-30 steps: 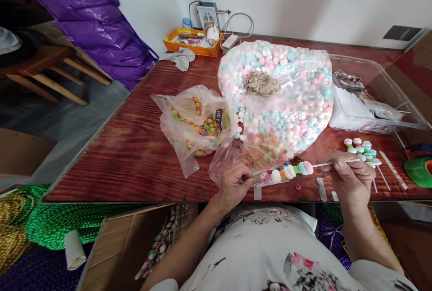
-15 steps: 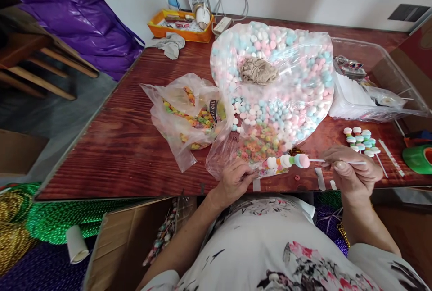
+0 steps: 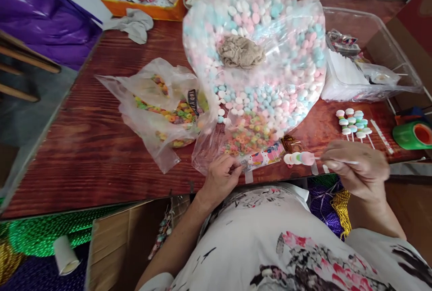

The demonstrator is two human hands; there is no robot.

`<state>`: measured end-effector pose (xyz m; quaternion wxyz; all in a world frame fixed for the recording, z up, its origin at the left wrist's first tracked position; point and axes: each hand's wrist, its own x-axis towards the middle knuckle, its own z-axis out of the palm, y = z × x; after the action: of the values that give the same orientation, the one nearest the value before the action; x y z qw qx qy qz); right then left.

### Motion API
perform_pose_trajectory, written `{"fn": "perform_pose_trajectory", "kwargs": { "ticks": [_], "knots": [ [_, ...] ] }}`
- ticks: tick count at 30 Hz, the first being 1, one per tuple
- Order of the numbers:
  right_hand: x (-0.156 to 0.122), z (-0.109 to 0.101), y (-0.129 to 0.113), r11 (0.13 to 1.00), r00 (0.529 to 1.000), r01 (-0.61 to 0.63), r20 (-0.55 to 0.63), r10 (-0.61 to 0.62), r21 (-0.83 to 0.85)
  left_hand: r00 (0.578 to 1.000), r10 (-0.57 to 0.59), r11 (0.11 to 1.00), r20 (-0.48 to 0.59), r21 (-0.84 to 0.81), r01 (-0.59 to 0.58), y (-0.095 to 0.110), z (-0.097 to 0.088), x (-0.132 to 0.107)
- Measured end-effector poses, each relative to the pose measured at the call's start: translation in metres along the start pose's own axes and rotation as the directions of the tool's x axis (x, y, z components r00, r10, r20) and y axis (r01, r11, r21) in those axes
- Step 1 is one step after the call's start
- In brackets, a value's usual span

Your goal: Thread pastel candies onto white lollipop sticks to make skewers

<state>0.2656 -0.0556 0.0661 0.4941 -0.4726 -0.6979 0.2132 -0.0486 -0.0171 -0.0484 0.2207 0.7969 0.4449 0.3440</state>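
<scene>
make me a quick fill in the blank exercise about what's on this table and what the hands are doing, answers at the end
1. The threaded stick is held in the ____, while the left hand is at the end of a patterned packet.
2. On that stick, the piece nearest the fingers holding it is ____.
3. The crumpled brown cloth lies on the large clear ____.
4. The tape roll at the table's right is ____ on its outer side.

Missing words: right hand; pink; bag; green
</scene>
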Motion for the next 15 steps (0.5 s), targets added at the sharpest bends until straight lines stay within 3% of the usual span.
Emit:
{"fn": "perform_pose_trajectory", "kwargs": {
  "ticks": [2,4,10,15],
  "knots": [
    [0.0,-0.002,0.002,0.981,0.967,0.139,0.232,-0.106,-0.133,1.0,0.0,1.0,0.003,-0.023,0.0,0.001,0.003,-0.001],
    [-0.001,-0.004,0.007,0.946,0.927,0.245,0.338,-0.164,-0.212,1.0,0.002,0.999,0.012,-0.042,-0.001,0.003,0.007,0.0],
    [-0.008,-0.011,0.018,0.875,0.923,0.284,0.358,-0.139,-0.392,1.0,0.026,0.998,0.011,-0.062,-0.025,0.008,0.016,0.002],
    [-0.006,-0.009,0.023,0.89,0.929,0.259,0.348,-0.123,-0.376,0.999,0.046,0.997,-0.007,-0.067,-0.046,0.006,0.019,-0.001]
  ]
}}
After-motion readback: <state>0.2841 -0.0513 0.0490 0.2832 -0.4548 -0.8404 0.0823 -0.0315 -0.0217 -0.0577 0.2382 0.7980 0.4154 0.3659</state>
